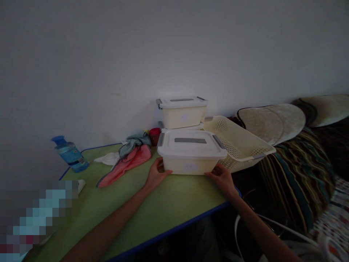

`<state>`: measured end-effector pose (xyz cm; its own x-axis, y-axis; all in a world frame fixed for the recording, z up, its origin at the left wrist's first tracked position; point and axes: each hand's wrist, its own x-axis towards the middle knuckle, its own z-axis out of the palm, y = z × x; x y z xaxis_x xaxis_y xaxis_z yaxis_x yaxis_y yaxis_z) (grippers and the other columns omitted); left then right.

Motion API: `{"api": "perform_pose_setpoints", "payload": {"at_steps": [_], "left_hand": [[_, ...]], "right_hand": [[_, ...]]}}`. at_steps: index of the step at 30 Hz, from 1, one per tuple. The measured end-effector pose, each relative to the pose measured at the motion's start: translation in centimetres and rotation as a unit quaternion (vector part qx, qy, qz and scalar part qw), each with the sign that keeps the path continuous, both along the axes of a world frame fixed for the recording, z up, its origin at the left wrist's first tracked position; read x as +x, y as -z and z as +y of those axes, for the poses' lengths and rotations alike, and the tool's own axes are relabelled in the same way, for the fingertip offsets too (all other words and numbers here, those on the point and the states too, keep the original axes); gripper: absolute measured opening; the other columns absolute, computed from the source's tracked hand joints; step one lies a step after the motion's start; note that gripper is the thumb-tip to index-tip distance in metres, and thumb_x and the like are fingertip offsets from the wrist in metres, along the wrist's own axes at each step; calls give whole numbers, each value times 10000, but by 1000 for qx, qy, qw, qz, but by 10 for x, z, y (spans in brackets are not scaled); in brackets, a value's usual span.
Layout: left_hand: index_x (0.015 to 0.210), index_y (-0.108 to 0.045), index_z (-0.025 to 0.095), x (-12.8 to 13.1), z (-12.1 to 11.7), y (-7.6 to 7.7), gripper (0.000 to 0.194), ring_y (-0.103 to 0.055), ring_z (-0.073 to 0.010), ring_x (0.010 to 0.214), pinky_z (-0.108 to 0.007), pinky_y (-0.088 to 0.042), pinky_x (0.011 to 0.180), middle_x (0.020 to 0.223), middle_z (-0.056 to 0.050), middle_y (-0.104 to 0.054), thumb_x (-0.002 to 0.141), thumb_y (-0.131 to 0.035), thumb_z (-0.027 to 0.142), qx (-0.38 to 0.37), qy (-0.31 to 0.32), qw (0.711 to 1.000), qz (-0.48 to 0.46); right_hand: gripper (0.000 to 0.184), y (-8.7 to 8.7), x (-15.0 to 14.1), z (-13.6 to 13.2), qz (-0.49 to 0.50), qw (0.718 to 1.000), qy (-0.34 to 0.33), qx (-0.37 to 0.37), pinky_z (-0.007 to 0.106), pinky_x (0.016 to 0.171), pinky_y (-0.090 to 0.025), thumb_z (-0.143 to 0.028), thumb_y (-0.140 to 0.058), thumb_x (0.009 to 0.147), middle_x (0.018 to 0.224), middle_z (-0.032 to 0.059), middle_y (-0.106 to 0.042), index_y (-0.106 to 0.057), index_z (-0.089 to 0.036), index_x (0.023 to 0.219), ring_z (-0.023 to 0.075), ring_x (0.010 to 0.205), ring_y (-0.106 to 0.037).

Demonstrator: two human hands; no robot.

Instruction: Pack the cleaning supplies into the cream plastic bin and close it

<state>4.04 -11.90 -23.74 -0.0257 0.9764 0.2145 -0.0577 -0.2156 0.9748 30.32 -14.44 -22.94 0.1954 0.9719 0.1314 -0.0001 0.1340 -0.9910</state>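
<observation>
A cream storage box (191, 164) with a white lid and grey latches stands on the green table, its lid shut. My left hand (159, 173) grips the box's lower left corner, thumb along the front. At the lower right corner, my right hand (221, 179) holds it the same way, fingers round the side. Behind it, a similar lidded box (183, 117) sits on top of another box (188, 128), of which little more than the lid edge shows. A cream perforated basket (240, 140) lies just to the right.
Left on the green table (174, 207) are a pink cloth (128, 164), a grey-green cloth (135, 142), a white cloth (108, 159), a red basket (154, 137) and a blue bottle (71, 154). A sofa with a striped cover (297, 174) and cushions (272, 122) stands at right.
</observation>
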Motion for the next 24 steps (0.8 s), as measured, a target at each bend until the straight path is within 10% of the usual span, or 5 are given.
{"api": "perform_pose_setpoints", "payload": {"at_steps": [24], "left_hand": [[1135,-478,158,-17,0,11,817,-430,-327,1193,-490,-294,1031,1199,-124,-535,403,-828,257,18,21,999,25]], "right_hand": [[372,5,0,3,-94,990,-104,27,425,939,-450,-179,-677,588,1046,62,-643,-550,-204,937,239,1014,-595]]}}
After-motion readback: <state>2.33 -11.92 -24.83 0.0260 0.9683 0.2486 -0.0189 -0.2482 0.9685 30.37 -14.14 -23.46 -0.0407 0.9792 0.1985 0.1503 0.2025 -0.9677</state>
